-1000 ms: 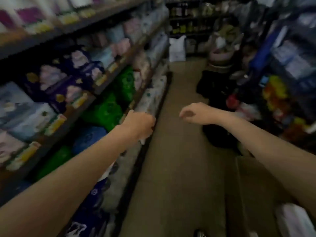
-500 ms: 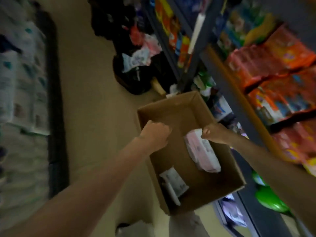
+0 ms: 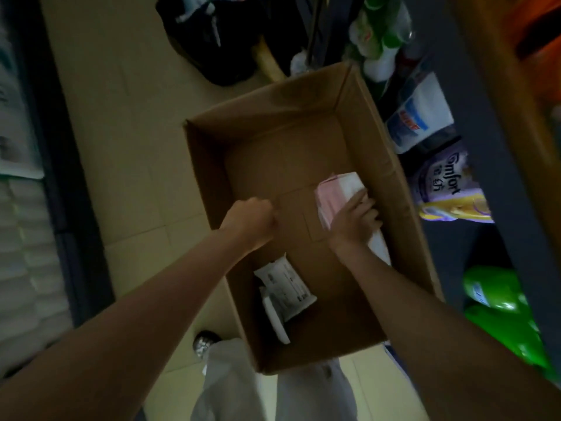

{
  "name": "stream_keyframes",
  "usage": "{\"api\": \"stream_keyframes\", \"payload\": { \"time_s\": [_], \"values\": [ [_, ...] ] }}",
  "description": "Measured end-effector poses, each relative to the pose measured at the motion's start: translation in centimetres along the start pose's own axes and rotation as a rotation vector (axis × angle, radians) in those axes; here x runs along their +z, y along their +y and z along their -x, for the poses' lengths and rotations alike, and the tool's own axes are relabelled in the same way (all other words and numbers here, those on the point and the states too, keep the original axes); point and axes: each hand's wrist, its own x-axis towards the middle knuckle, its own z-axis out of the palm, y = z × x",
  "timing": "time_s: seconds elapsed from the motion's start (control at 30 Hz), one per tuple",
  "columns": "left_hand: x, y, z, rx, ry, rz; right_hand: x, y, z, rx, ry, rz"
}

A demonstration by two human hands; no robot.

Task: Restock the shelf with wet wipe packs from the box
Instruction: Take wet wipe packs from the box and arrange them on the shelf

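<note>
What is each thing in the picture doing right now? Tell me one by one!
Cardboard box: open at the top, mostly empty.
Pink wipe pack: lying in the box by the right wall, under the right hand.
White wipe packs: lying loose in the box's near left corner, untouched.
Right hand: fingers on the pink wipe pack.
Left hand: curled in a fist over the box, holding nothing.
</note>
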Motion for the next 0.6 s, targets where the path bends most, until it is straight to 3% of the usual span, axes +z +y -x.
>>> {"api": "stream_keyframes", "payload": {
  "time_s": [0.07,0.27,0.43,0.53,0.6],
  "values": [
    [1.0,0.5,-0.2,-0.014,-0.013,0.035,1.1,-0.3,-0.1,0.017,0.053,0.014],
    [0.1,0.2,0.8,-0.030,0.037,0.076,-2.2,0.0,-0.1,0.036,-0.054,-0.116],
    [-5.0,-2.7,2.6,-0.268,-0.016,0.680,-8.8,-3.9,3.7,-0.027,-0.188,-0.449],
    [-8.5,-4.2,5.7,-0.329,-0.002,1.184,-14.0,-7.0,6.6,-0.243,-0.330,-0.820],
    [-11.0,-5.7,8.4,-0.257,-0.041,1.449,-17.9,-9.5,9.5,-0.414,-0.433,-0.996]
  ]
}}
